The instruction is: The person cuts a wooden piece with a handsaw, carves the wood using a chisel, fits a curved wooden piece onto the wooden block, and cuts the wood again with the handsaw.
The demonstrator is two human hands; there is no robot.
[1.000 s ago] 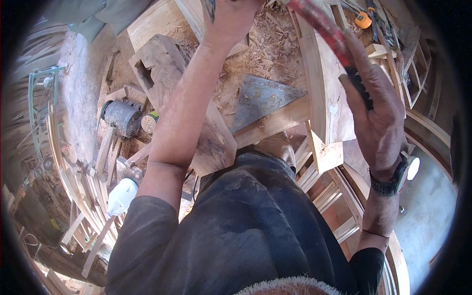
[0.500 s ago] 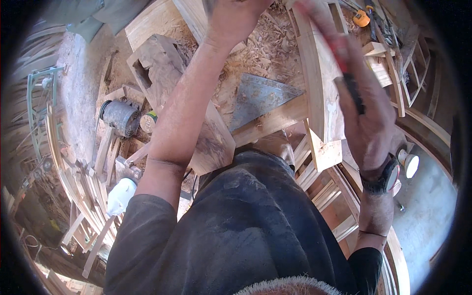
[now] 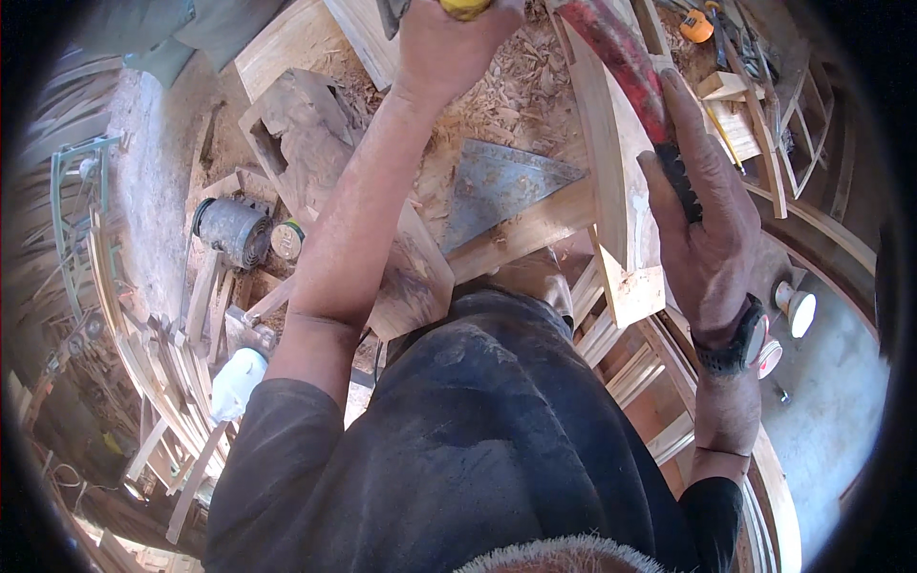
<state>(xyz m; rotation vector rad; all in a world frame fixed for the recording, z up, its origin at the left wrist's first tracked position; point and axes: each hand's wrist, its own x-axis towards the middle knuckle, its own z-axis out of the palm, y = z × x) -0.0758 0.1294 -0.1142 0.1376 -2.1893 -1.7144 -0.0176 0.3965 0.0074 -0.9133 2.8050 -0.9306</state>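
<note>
At the top edge, my left hand (image 3: 451, 53) is closed around a tool with a rounded yellow end (image 3: 465, 8); the rest of it is hidden or out of frame. My right hand (image 3: 712, 220) holds a long tool with a red shaft and black grip (image 3: 626, 67), its far end cut off by the frame. The fingers lie along the grip, with the thumb on the other side. Beneath this tool runs a pale wooden beam with slots (image 3: 611, 162). Under my left forearm lies a thick, dark-grained wooden block (image 3: 406, 272) with a mortise hole near its far end.
A flat metal triangular square (image 3: 501, 186) rests between the wood pieces, near wood shavings (image 3: 521, 91). To the left are a grey motor (image 3: 234, 231), a small round can (image 3: 287, 239) and a stack of thin wood strips (image 3: 158, 382). An orange tape measure (image 3: 696, 27) lies far right.
The red-shafted tool, blurred before, is now sharp and slightly lower left with my right hand. The yellow end at my left hand has come into view.
</note>
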